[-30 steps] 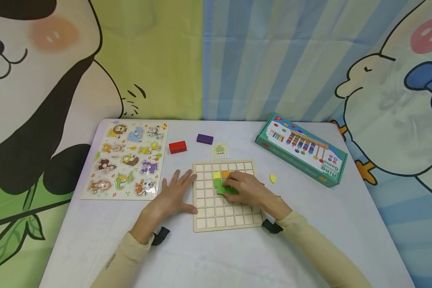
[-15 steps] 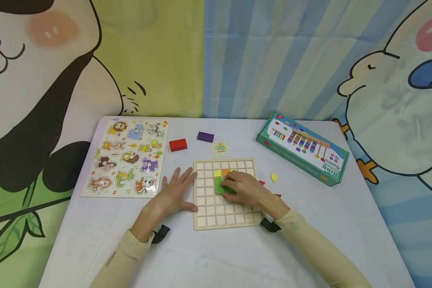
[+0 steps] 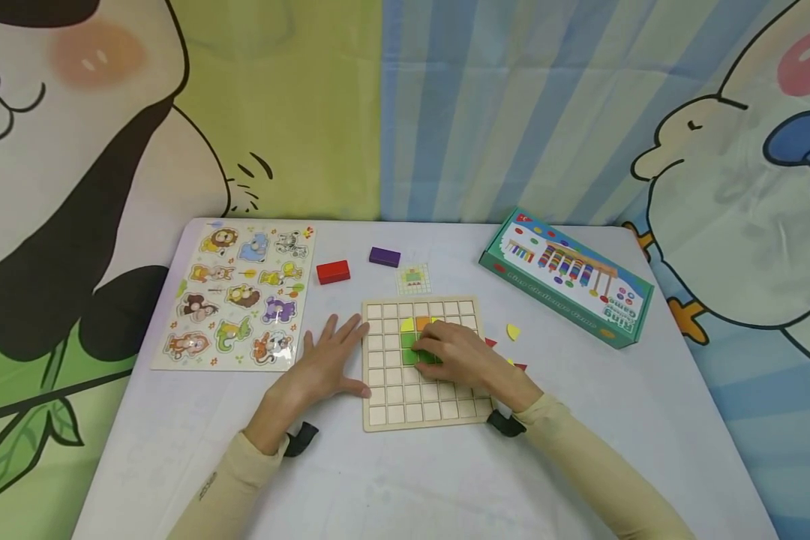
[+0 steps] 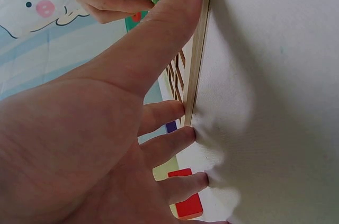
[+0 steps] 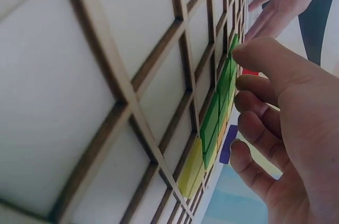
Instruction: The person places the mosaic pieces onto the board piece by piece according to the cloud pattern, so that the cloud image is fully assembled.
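The right hand [image 3: 460, 354] is gripping a green square tile [image 5: 218, 108] with curled fingers on the wooden grid board [image 3: 385, 409], while the left hand [image 3: 324, 365] is lying flat, fingers spread, touching its edge

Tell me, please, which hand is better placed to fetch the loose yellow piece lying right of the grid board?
Probably the right hand: the yellow piece lies on its side, while the left hand steadies the grid board at its left edge.

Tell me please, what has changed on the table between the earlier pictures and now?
Almost nothing. The right hand stays on the green tiles in the grid board, only settling slightly. The left hand still rests flat against the board's left edge. The red block and purple block did not move.
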### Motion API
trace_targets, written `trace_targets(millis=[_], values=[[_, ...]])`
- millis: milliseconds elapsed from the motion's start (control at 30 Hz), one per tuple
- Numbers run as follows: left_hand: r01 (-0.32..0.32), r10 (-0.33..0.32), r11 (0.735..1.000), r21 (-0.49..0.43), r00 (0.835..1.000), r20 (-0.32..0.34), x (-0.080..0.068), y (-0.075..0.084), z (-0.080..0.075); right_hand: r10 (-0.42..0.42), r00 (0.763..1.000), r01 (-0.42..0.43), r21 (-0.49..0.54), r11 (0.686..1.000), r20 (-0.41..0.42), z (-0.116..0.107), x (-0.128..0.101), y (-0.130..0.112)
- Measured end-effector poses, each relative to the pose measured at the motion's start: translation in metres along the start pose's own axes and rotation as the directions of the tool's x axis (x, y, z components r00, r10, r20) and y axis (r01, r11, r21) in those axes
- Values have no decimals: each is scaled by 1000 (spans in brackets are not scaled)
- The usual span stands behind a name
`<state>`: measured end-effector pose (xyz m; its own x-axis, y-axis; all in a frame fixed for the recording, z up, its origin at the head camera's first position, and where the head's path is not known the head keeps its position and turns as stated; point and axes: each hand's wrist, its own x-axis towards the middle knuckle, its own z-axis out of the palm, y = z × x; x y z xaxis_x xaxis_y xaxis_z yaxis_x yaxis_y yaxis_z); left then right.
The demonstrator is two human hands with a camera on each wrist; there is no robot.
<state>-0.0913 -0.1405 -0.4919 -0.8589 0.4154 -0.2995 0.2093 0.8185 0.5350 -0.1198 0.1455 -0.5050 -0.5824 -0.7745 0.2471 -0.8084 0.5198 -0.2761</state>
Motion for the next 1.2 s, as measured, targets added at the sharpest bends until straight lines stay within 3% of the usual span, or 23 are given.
trace_targets(millis=[200, 500, 800, 1200], values=[[-1, 1, 1000, 0, 1000, -2, 1, -1, 1, 25, 999, -25, -2, 1000, -48, -9, -5, 9], [5, -5, 1000, -4, 1000, 1, 1, -2, 2, 184, 982, -185, -28, 982, -46, -41, -37, 40], [12, -12, 1000, -9, 1000, 8, 0, 0, 0, 355, 935, -354, -89, 931, -2, -61, -78, 71], [6, -6, 1000, -25, 1000, 5, 0, 0, 1, 467, 882, -461, -85, 883, 70, -59, -106, 82]])
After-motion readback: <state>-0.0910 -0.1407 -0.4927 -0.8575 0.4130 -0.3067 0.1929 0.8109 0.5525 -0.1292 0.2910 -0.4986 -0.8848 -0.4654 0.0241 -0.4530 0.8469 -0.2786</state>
